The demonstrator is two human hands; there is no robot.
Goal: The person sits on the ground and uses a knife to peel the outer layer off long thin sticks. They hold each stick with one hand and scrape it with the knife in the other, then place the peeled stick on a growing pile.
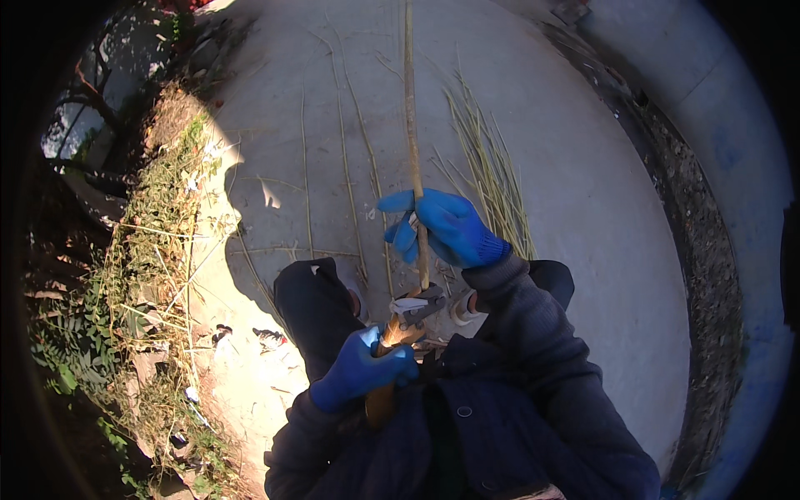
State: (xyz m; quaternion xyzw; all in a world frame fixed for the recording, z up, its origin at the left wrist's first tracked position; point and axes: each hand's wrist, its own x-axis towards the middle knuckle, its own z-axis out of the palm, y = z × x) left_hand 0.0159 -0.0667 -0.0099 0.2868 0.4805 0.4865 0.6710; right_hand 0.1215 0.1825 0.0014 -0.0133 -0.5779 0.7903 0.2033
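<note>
A long brown stick (411, 117) stands nearly upright in the picture, running from the top edge down toward my lap. My right hand (450, 229), in a blue glove, is closed round its lower part with the fingers curled. In front of my body, my gloved left hand (362, 371) grips a thick wooden handle (381, 405). At that handle's far end sits a dark grey head (425, 305) with a pale piece on it; its exact kind is unclear. The stick's lower end meets this head, and I cannot tell whether it goes into it.
Beyond my right knee lies a bundle of thin green stems (496, 179). Several single stems (342, 125) are spread over the concrete ground (583, 225). Plants and dry stalks (158, 275) line the left side. A pale wall (708, 75) curves along the right.
</note>
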